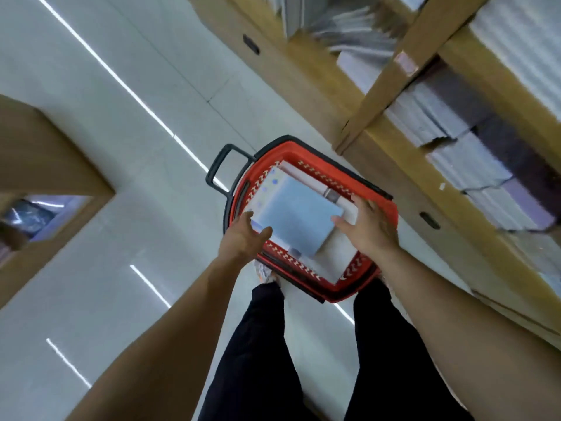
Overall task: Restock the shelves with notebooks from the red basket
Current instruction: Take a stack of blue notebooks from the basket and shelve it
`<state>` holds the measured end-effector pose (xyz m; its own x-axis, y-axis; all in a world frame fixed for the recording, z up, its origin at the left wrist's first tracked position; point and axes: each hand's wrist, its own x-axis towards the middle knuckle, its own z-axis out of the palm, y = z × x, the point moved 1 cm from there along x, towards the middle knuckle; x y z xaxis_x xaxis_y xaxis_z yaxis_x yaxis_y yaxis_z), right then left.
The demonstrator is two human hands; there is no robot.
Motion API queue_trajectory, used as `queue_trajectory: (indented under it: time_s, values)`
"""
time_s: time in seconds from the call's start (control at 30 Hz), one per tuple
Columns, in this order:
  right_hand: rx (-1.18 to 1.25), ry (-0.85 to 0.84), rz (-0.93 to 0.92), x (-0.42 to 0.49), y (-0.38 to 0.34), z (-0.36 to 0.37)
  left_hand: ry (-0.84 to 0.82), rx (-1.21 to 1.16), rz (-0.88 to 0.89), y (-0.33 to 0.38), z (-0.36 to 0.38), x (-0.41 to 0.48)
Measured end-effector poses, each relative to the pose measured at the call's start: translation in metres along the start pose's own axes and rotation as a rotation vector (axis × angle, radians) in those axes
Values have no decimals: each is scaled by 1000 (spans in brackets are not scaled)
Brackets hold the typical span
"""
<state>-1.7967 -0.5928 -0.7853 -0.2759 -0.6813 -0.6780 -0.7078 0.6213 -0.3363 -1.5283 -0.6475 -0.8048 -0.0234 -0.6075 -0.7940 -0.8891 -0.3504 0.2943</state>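
notebook [296,215]: pale blue, frame centre, in basket [385,205]. left hand [243,238] and right hand [372,227] spread-fingered at opposite edges. likely stiff, light; hold by edges.

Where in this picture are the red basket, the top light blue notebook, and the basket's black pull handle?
red basket [390,208]: head view, right rim.
light blue notebook [299,217]: head view, middle of cover.
black pull handle [217,170]: head view, left bar.

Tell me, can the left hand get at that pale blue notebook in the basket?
Probably yes. The left hand is already at the near-left corner of the notebook, which lies on top in the open red basket, nothing over it. The right hand is at the opposite edge.
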Motion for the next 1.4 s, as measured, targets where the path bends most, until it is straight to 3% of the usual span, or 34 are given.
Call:
queue_trajectory:
  time_s: [0.13, 0.37, 0.53, 0.8, 1.0, 1.23, 1.4]
  values:
    - [-75, -64, -66, 65, -4, 37, 61, -213, -113, -36, 60, 31]
    - [-286, -179, -205, 163, 5, 105, 201, -674, -270, -30, 151, 77]
    - [-263, -257, -251, 202, 19, 135, 309, -930, -346, -18, 197, 103]
    - [-199, -250, -266, 220, 28, 143, 441, -1035, -280, -15, 216, 114]
    - [-82, -348, -254, 216, 17, 142, 504, -1054, -294, -23, 212, 111]
    - [137, -278, -203, 184, 28, 152, 512, -1062, -239, -27, 197, 97]
    - [236, -217, -177, 154, 26, 142, 513, -936, -197, -27, 174, 76]
